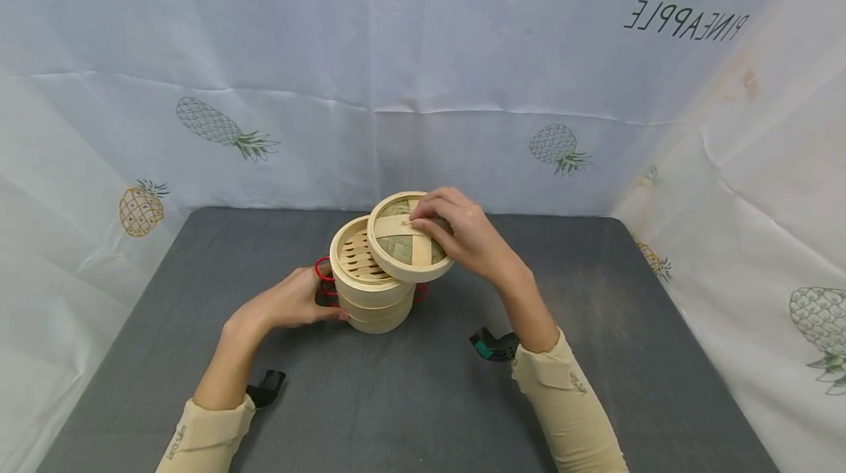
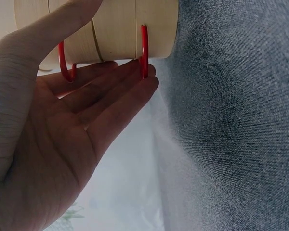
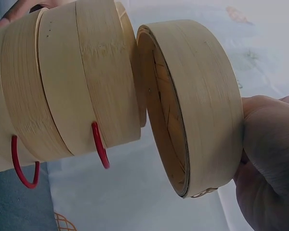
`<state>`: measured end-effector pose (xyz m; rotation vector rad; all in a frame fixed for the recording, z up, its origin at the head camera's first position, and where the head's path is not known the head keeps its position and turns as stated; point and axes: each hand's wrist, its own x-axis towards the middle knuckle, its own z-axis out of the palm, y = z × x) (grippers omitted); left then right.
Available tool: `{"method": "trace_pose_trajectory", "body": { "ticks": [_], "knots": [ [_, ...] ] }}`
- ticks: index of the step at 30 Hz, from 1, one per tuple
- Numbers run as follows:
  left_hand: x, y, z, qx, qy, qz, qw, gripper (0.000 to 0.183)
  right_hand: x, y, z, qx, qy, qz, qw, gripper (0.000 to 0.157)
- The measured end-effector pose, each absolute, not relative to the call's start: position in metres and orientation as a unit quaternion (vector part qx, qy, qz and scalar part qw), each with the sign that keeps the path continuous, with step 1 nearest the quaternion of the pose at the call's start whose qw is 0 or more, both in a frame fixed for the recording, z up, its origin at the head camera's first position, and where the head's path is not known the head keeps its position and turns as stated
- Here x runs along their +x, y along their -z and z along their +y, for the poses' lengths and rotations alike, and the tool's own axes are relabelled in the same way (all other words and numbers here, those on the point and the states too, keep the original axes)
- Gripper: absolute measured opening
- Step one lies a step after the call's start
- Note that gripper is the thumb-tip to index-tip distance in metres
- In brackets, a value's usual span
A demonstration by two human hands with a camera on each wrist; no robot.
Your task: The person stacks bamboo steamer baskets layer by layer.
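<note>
A stack of round bamboo steamer baskets (image 1: 374,315) stands near the middle of the table, its slatted top tier partly uncovered. My left hand (image 1: 291,300) holds the stack's left side, thumb in front and fingers behind, beside red side loops (image 2: 144,50). With thumb and fingers, my right hand (image 1: 465,234) pinches the centre of the woven lid (image 1: 396,247). The lid is tilted, up and to the right of the top basket (image 3: 103,72). In the right wrist view, a gap shows between the lid's rim and that basket; part of the lid's inside is visible.
The dark grey table (image 1: 370,407) spreads around the stack. Behind it hangs a white curtain (image 1: 449,157) printed with pineapples, and more of the cloth covers both sides. A black wrist device (image 1: 494,345) is by the right sleeve, another (image 1: 267,389) by the left.
</note>
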<state>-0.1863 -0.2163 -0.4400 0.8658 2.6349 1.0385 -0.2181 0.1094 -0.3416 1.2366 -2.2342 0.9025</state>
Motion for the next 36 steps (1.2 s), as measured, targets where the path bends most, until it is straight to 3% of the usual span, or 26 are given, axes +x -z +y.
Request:
{"method": "trace_pose_trajectory", "body": {
  "ticks": [36],
  "knots": [
    [-0.188,0.441,-0.217,0.293,-0.351,0.884,0.095,0.062,-0.221,0.347,0.070,0.476,-0.334,-0.789,0.198,0.007]
  ]
}}
